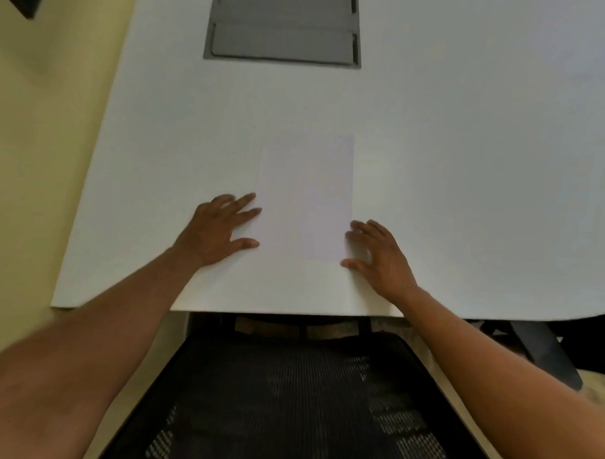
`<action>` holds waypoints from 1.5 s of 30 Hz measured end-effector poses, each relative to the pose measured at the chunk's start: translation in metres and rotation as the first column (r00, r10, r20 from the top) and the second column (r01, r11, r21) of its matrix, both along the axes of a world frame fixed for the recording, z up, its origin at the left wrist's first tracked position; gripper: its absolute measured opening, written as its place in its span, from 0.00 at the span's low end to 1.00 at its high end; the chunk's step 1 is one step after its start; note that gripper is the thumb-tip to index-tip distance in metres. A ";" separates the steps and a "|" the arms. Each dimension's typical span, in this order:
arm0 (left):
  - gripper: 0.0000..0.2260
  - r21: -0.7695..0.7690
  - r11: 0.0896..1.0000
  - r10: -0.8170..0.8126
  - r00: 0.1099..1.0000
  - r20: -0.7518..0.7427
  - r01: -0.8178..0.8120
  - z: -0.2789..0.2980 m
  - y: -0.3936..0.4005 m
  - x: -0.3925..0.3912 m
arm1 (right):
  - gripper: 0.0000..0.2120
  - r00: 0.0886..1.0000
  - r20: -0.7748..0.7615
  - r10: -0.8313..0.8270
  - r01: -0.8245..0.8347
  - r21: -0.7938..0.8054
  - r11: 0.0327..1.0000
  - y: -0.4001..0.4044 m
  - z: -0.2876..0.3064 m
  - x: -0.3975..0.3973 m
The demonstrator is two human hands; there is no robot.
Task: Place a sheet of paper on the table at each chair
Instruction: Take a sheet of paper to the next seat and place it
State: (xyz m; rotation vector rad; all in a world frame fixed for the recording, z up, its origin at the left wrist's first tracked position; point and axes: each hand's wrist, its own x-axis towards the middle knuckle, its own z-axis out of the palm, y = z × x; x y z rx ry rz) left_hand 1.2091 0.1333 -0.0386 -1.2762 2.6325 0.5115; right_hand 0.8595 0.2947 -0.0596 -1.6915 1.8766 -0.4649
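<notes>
1. Head view, hands: left hand (219,228) lies flat on the white table (468,166), fingers spread, nothing gripped. Fingertips (251,243) touch the left edge of the sheet of paper (305,198).
2. Right hand (379,254) is also flat and splayed, nothing gripped. Its fingertips (350,236) meet the sheet's right edge near the lower corner.
3. Sheet of paper: flat on the table, portrait orientation, between the two hands, near the table's 6 o'clock edge. Faint against the white top, so the exact edge line is hard to trace.
4. Mesh-back office chair (288,400): black, at 6 o'clock in frame, pushed up to the table edge directly below the sheet. Both forearms reach over it.
5. Grey cable hatch (282,26): recessed in the tabletop at 12 o'clock, well apart from the sheet, two lids closed.
6. Second dark chair (547,347) partly visible at 4 o'clock, under the table edge.
7. Yellowish floor (39,151) runs along 9 o'clock.
</notes>
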 end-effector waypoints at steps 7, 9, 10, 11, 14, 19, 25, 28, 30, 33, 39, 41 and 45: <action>0.46 -0.014 1.000 0.014 0.998 -0.069 -0.015 -0.010 0.001 0.008 | 0.26 0.999 -0.041 0.011 -0.012 -0.025 1.000 -0.003 0.001 -0.002; 0.47 -0.001 1.000 0.029 0.996 -0.087 -0.029 -0.013 0.002 0.009 | 0.25 0.999 -0.035 0.011 -0.012 -0.025 1.000 -0.002 0.001 -0.002; 0.47 0.000 1.000 0.026 0.996 -0.090 -0.026 -0.014 0.003 0.010 | 0.25 0.999 -0.030 0.012 -0.013 -0.026 1.000 -0.002 0.003 -0.001; 0.47 -0.001 1.000 0.028 0.996 -0.089 -0.028 -0.015 0.003 0.010 | 0.25 1.000 -0.026 0.009 -0.010 -0.022 1.000 -0.002 0.003 -0.001; 0.46 0.009 1.000 0.030 0.995 -0.091 -0.029 -0.020 0.007 0.012 | 0.25 1.000 -0.016 0.014 -0.014 -0.005 1.000 0.003 0.003 0.000; 0.44 0.010 1.000 0.028 0.995 -0.095 -0.027 -0.018 0.005 0.010 | 0.25 0.999 -0.027 0.017 -0.017 0.020 1.000 -0.001 0.006 0.001; 0.47 0.042 0.998 0.043 0.992 -0.121 -0.038 -0.017 0.005 0.010 | 0.25 0.999 -0.035 0.017 -0.016 0.031 0.999 -0.004 0.009 0.001; 0.49 0.058 0.997 0.054 0.988 -0.142 -0.046 -0.017 0.005 0.011 | 0.26 0.999 -0.045 0.021 -0.019 0.042 0.999 -0.006 0.009 0.002; 0.49 0.063 0.997 0.043 0.988 -0.147 -0.034 -0.017 0.006 0.011 | 0.26 0.999 -0.040 0.022 -0.021 0.042 0.999 -0.005 0.009 0.002; 0.48 0.059 0.998 0.037 0.987 -0.157 -0.028 -0.022 0.005 0.013 | 0.26 0.999 -0.030 0.023 -0.022 0.028 0.999 -0.004 0.007 0.002; 0.47 0.064 0.997 0.041 0.986 -0.160 -0.031 -0.022 0.005 0.014 | 0.26 0.999 -0.040 0.011 -0.010 0.026 1.000 -0.005 0.007 0.002; 0.47 0.073 0.997 0.042 0.985 -0.168 -0.030 -0.020 0.004 0.013 | 0.25 0.999 -0.041 0.008 -0.006 0.032 0.999 -0.005 0.008 0.001; 0.48 0.083 0.996 0.052 0.985 -0.165 -0.038 -0.017 0.005 0.012 | 0.25 0.999 -0.040 0.013 -0.013 0.019 1.000 -0.005 0.006 0.001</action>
